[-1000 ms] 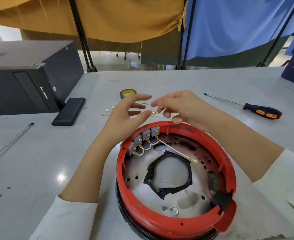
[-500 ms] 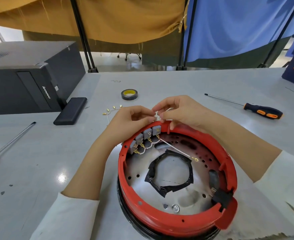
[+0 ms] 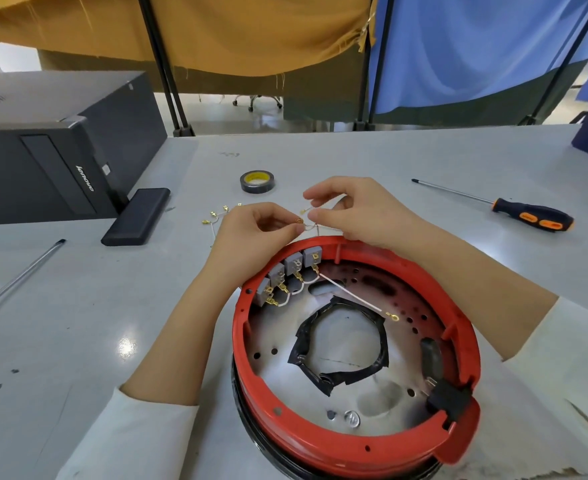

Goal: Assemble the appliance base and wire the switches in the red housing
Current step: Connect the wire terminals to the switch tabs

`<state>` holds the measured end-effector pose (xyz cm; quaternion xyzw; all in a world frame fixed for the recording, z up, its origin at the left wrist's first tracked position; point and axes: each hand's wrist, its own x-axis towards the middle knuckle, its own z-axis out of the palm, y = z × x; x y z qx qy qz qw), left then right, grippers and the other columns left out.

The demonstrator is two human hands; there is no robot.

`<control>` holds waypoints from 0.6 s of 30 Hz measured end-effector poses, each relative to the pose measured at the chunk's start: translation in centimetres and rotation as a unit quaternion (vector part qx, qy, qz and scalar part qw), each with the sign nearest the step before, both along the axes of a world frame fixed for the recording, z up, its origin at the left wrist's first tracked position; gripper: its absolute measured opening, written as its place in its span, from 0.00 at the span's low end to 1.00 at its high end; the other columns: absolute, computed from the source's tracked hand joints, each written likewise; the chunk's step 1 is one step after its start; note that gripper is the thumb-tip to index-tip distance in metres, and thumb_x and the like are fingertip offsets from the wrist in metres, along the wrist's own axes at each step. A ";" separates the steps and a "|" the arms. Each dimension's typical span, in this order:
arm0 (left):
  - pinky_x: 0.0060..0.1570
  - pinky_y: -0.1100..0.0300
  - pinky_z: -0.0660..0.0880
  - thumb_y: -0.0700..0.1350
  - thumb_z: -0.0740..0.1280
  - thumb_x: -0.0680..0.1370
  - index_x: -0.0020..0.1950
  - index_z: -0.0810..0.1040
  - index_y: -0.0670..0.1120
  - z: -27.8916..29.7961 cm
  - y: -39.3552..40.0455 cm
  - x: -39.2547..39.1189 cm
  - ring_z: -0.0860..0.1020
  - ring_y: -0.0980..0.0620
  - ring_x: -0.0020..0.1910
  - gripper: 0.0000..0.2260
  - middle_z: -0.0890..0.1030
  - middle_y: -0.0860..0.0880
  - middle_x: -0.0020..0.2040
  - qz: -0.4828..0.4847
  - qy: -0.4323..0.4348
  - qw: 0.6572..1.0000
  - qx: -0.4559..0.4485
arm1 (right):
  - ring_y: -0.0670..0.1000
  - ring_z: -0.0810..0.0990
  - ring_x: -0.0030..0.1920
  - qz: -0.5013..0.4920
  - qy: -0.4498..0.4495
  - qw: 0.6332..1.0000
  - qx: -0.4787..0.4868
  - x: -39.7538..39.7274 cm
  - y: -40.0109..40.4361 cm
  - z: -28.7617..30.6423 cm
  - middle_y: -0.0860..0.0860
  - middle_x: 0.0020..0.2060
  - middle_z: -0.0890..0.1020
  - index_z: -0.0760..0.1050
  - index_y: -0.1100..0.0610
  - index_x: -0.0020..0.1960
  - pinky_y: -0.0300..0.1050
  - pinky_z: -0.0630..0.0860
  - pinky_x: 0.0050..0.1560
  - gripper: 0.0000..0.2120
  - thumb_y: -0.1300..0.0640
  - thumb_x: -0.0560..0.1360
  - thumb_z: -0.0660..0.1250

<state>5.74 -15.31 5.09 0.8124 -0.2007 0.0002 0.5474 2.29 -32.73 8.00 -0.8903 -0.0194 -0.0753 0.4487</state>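
The round red housing sits on the table in front of me, its metal base plate showing inside. Several grey switches line its far-left inner wall, joined by short white wires with brass terminals. A longer white wire runs from the rightmost switch to a ring terminal lying on the plate. Just beyond the far rim, my left hand and my right hand both pinch a thin white jumper wire with brass terminals.
More loose wires with brass terminals lie left of my left hand. A roll of tape sits behind them. An orange-handled screwdriver lies at the right, another tool's shaft at the left. A black computer case and a black block stand far left.
Both hands stayed just beyond the far rim. The left fingers, spread a second ago, have closed into a pinch on the jumper wire.
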 end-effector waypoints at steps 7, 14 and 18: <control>0.37 0.75 0.72 0.44 0.73 0.73 0.43 0.84 0.47 0.0 -0.1 -0.3 0.80 0.63 0.36 0.02 0.85 0.54 0.38 -0.005 -0.006 1.000 0.006 | 0.42 0.77 0.41 -0.008 -0.031 0.991 -0.129 0.3 0.8 0.0 0.40 0.35 0.79 0.82 0.51 0.46 0.36 0.71 0.45 0.04 0.58 0.73 0.69; 0.36 0.75 0.72 0.45 0.73 0.73 0.39 0.82 0.53 -0.2 -0.1 -0.1 0.79 0.65 0.35 0.04 0.83 0.59 0.36 0.005 -0.008 1.000 0.002 | 0.44 0.78 0.43 -0.004 -0.012 0.985 -0.175 0.4 0.5 0.0 0.47 0.42 0.82 0.82 0.53 0.48 0.33 0.72 0.44 0.05 0.59 0.73 0.71; 0.42 0.70 0.76 0.45 0.73 0.73 0.40 0.82 0.54 -0.2 0.0 0.1 0.82 0.60 0.40 0.04 0.84 0.58 0.39 -0.004 0.001 1.000 -0.007 | 0.43 0.80 0.44 -0.022 -0.039 0.990 -0.137 0.5 0.6 -0.2 0.46 0.41 0.83 0.80 0.51 0.45 0.33 0.72 0.45 0.03 0.58 0.74 0.69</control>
